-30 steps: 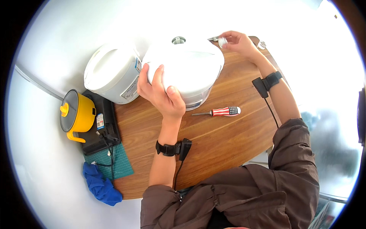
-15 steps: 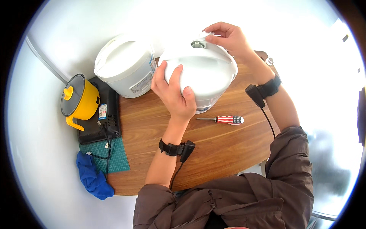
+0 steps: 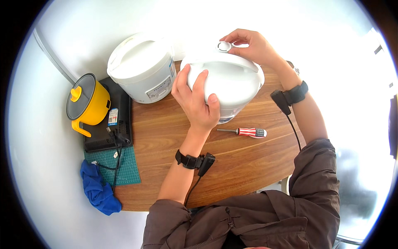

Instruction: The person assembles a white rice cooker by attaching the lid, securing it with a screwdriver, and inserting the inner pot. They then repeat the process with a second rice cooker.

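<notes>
Left hand [image 3: 195,101] is spread flat against the near side of the white rice cooker [image 3: 226,85], fingers open and wrapped round the smooth plastic shell, bracing it. Right hand [image 3: 253,45] is at the top far edge, fingers closed in a pinch on the small round steam cap [image 3: 224,46], a white ring with a hollow centre.

Change over the last second: the cooker has come nearer and sits more upright in view, and the right hand has moved from the far rim onto the cap. The cap now looks raised above the lid line, so it seems to be coming free rather than seated; whether it is fully off, cannot tell.

The cooker stands on the wooden surface [image 3: 232,166], toward its far edge, just beside a second white rice cooker [image 3: 141,66] with a carry handle.

Materials: both cookers glossy moulded plastic, rounded barrel shape. Surface is brown wood grain, matte. A screwdriver [image 3: 244,132] with a striped handle and thin metal shaft lies just in front of the held cooker, untouched. Left side: yellow pot [image 3: 89,101] with grey lid and yellow knob, sitting on a black flat unit [image 3: 120,124]; green cutting mat [image 3: 124,170]; crumpled blue cloth [image 3: 99,191]. Black bands with cables on both wrists.
</notes>
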Action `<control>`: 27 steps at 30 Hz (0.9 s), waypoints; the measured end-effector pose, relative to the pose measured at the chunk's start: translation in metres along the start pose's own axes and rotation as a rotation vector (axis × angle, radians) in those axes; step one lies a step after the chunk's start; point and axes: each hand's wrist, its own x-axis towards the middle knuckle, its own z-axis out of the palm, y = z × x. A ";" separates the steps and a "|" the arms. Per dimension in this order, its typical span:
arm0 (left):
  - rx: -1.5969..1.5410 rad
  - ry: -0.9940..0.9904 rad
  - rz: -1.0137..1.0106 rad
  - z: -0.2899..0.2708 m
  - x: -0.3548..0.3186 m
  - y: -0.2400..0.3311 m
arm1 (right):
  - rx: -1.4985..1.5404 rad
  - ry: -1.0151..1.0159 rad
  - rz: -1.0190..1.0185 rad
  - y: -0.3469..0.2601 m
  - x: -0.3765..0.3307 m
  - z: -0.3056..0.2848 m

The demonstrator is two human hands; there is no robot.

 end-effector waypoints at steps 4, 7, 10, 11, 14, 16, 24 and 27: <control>-0.033 -0.004 -0.032 0.002 -0.002 -0.002 | -0.037 -0.082 0.006 0.005 0.005 -0.006; -0.020 -0.005 -0.021 0.002 -0.001 -0.001 | 0.076 -0.138 0.019 0.014 0.007 -0.010; 0.001 -0.009 -0.001 0.002 0.001 0.000 | 0.087 -0.127 0.023 0.018 0.004 -0.009; 0.000 -0.010 -0.002 0.001 0.001 0.000 | 0.041 -0.115 -0.020 0.018 0.004 -0.008; 0.003 -0.008 0.001 0.000 0.001 0.001 | -0.042 -0.079 -0.081 0.011 0.003 -0.006; 0.004 -0.006 0.003 0.000 0.001 0.001 | -0.030 -0.059 -0.022 0.002 0.001 -0.002; 0.016 -0.002 0.019 0.000 0.000 0.003 | 0.000 -0.002 0.021 0.008 -0.003 0.005; -0.006 -0.014 -0.004 0.001 -0.001 0.002 | -0.011 -0.001 -0.012 0.018 -0.005 0.001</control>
